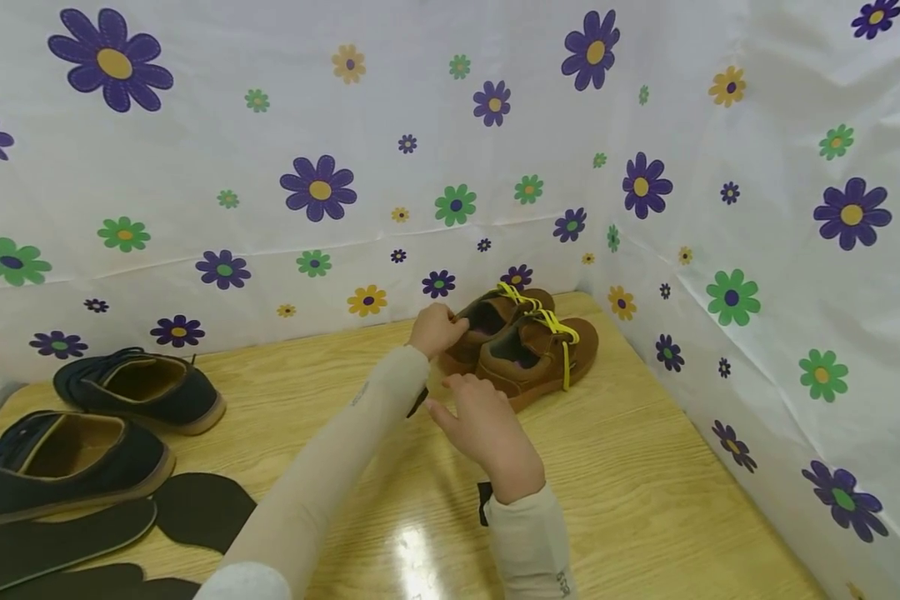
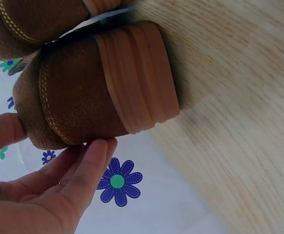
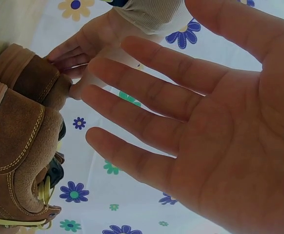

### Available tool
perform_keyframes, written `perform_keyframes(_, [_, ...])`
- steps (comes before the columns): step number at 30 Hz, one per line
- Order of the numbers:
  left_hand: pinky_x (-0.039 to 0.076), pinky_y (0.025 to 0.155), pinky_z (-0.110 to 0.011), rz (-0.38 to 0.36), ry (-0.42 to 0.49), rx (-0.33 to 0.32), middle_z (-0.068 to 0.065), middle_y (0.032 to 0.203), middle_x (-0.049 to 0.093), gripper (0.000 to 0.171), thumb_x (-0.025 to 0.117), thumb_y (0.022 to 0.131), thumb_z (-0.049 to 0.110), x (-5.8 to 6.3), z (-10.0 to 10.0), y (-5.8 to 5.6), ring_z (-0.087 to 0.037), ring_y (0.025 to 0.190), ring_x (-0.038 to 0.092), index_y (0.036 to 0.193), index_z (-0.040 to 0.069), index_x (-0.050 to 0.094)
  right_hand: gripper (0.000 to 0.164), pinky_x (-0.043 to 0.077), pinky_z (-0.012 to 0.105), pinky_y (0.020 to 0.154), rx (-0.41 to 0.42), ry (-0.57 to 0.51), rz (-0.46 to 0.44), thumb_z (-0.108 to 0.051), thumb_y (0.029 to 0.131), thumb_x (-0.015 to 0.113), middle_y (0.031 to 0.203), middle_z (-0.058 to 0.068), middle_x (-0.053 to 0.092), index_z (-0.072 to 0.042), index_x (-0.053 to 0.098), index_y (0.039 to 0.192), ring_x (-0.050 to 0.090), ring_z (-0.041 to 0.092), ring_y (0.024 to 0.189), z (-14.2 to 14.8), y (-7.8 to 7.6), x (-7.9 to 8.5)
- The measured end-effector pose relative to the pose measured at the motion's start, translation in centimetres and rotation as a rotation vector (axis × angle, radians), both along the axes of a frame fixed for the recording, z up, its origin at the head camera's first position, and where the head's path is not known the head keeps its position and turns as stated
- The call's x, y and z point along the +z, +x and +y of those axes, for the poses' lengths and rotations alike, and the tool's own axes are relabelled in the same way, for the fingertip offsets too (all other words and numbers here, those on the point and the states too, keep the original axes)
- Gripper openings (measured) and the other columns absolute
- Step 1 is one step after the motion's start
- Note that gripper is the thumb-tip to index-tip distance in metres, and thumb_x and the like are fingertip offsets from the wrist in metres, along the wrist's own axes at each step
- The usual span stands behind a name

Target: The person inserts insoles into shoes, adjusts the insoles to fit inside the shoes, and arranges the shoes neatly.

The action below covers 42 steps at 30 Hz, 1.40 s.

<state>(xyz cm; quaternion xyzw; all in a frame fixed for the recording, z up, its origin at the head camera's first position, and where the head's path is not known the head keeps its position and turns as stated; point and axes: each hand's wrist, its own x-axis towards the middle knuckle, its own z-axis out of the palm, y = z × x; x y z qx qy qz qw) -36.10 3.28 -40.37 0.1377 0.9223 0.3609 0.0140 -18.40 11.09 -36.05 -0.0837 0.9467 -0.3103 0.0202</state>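
Note:
Two brown suede shoes with yellow laces stand side by side near the back right corner, heels toward me. My left hand (image 1: 437, 329) holds the left brown shoe (image 2: 78, 90) by its heel, thumb at the collar and fingertips along the outer side. The sole of that shoe looks level on the wood in the left wrist view. Behind the right brown shoe (image 1: 513, 379), my right hand (image 1: 487, 429) hovers with fingers spread. In the right wrist view its palm (image 3: 230, 126) holds nothing, and the fingers are apart from the shoes.
Two dark navy shoes stand at the left, one farther back (image 1: 146, 387) and one nearer (image 1: 67, 462). Several black insoles (image 1: 202, 508) lie in front of them on the wooden tabletop (image 1: 645, 500). White flower-printed cloth (image 1: 390, 183) hangs behind and along the right side.

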Motion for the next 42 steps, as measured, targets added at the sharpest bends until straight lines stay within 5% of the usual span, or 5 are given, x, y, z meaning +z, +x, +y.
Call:
perform_keyframes(16, [0.029, 0.048, -0.026, -0.028, 0.039, 0.134, 0.001, 0.050, 0.039, 0.044, 0.069, 0.084, 0.022, -0.4, -0.4, -0.1, -0.013, 0.051, 0.035, 0.050, 0.011, 0.042, 0.049, 0.037, 0.056, 0.101, 0.005, 0.006, -0.002, -0.030, 0.098, 0.056, 0.128, 0.021, 0.059, 0.005, 0.058, 0.133, 0.052, 0.040, 0.120, -0.3, 0.1, -0.3])
perform_keyframes(42, [0.030, 0.048, -0.026, 0.019, 0.023, 0.141, 0.001, 0.051, 0.038, 0.042, 0.065, 0.087, 0.019, -0.1, -2.1, 0.6, -0.014, 0.051, 0.038, 0.053, 0.009, 0.041, 0.049, 0.037, 0.057, 0.101, -0.001, 0.045, 0.009, -0.031, 0.098, 0.056, 0.127, 0.021, 0.059, 0.006, 0.059, 0.131, 0.054, 0.041, 0.120, -0.7, 0.2, 0.0])
